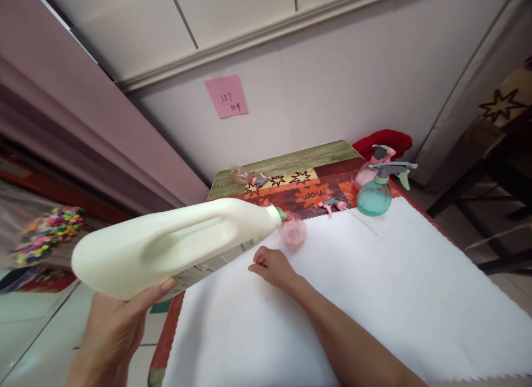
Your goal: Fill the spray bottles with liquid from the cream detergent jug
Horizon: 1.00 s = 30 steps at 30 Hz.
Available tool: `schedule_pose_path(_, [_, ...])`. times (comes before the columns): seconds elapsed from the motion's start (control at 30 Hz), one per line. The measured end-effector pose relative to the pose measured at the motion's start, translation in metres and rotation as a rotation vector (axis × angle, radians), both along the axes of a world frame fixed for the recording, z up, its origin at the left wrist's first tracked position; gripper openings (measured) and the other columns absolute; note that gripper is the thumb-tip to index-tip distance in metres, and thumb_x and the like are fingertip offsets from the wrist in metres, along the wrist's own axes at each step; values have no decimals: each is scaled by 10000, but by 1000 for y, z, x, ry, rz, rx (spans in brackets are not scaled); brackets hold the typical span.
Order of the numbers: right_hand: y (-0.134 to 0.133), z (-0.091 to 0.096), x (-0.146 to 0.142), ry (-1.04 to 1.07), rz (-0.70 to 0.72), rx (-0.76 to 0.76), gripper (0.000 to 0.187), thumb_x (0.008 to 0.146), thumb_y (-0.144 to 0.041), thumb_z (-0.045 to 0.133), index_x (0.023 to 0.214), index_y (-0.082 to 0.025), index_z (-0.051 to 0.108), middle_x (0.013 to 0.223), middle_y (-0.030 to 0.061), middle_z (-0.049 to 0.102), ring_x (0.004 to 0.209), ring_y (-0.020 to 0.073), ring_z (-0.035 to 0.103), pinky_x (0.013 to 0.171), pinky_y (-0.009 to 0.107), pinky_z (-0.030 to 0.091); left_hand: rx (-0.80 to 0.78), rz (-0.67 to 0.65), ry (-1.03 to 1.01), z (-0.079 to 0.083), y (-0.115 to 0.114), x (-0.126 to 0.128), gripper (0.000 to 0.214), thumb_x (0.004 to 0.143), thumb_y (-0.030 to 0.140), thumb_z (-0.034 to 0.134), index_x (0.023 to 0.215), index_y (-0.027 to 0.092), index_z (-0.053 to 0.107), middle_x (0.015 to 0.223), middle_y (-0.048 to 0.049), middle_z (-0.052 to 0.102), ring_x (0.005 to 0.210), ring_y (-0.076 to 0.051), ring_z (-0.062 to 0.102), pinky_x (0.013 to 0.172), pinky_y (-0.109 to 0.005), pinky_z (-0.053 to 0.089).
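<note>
The left hand (114, 320) grasps the cream bottle (133, 254), mouth by the pink bottle (293, 235), while the right hand (275, 268) curls loosely near, fingers released.

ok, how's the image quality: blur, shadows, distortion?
Head view: white cloth bright with little texture, soft shadow beneath the large bottle; head view: colourful cluster at left looks smeared, label print unreadable, pink note's digits legible; head view: wide-angle look, wall ledge slanted, table widening toward the camera.
</note>
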State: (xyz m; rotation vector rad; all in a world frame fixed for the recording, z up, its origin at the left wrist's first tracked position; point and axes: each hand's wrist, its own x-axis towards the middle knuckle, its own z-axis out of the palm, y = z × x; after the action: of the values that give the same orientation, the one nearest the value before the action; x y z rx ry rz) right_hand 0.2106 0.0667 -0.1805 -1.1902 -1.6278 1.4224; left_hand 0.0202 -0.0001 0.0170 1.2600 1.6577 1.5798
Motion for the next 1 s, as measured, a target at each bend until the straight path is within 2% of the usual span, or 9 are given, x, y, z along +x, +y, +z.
schedule_pose_path(0.2, [0,-1,-1,19,0,-8,195,782,-267,745,769,-236,553,667,-33,648,640,158,607,622,268,427,-2,8,-11,-3,2,-5,983,504,207,931,1405,275,545,1195,-18,747,1129,-294,676,1141,-529,398])
schedule_pose_path(0.3, [1,1,0,52,3,-52,206,774,-312,765,836,-231,586,743,-9,690,693,172,647,664,289,476,10,4,-25,-4,3,-5,961,498,197,930,1384,264,565,1172,-20,754,1192,-300,645,1153,-529,382])
schedule_pose_path(0.4, [3,6,3,277,28,-176,508,705,-391,836,1124,-245,588,1056,47,728,845,199,695,791,344,535,11,5,-47,-6,3,-4,932,491,189,930,1356,257,590,1148,-21,760,1231,-305,621,1151,-523,391])
schedule_pose_path(0.47, [4,10,4,482,64,-226,740,676,-410,858,1309,-280,499,1291,79,649,971,221,697,886,392,540,8,11,-76,-10,2,-4,911,482,190,931,1332,252,609,1136,-24,763,1215,-313,630,1139,-533,407])
schedule_pose_path(0.5, [5,12,4,561,80,-220,785,687,-417,849,1358,-299,460,1369,84,600,1027,232,689,922,414,535,12,10,-96,-14,1,-4,895,480,193,930,1318,248,621,1140,-29,761,1201,-319,637,1125,-538,424])
schedule_pose_path(0.6, [3,15,2,716,97,-156,684,770,-446,785,1361,-313,468,1420,72,569,1185,260,631,1019,469,499,15,-22,-188,-34,-3,-3,834,486,186,919,1274,233,653,1208,-51,738,1205,-332,633,1103,-515,462])
schedule_pose_path(0.73, [-4,20,-5,873,38,-98,601,796,-474,769,1307,-302,504,1398,52,612,1309,248,560,1140,471,421,-4,29,-377,-82,-11,-1,776,494,192,904,1234,246,676,1256,-48,720,1284,-329,581,1140,-482,428])
schedule_pose_path(0.87, [-5,39,-11,859,-5,-42,846,690,-413,869,1377,-299,389,1346,61,640,1211,246,629,1060,459,508,7,2,-655,-129,-15,2,674,529,276,883,1177,261,702,1291,-47,708,1381,-350,489,1172,-516,379])
schedule_pose_path(1.0, [8,72,-24,686,-47,135,1034,571,-374,931,1407,-272,332,1314,89,642,1163,260,645,984,427,550,32,-135,-833,-146,-5,0,611,626,380,859,1196,257,677,1356,-76,671,1452,-336,397,1158,-504,395])
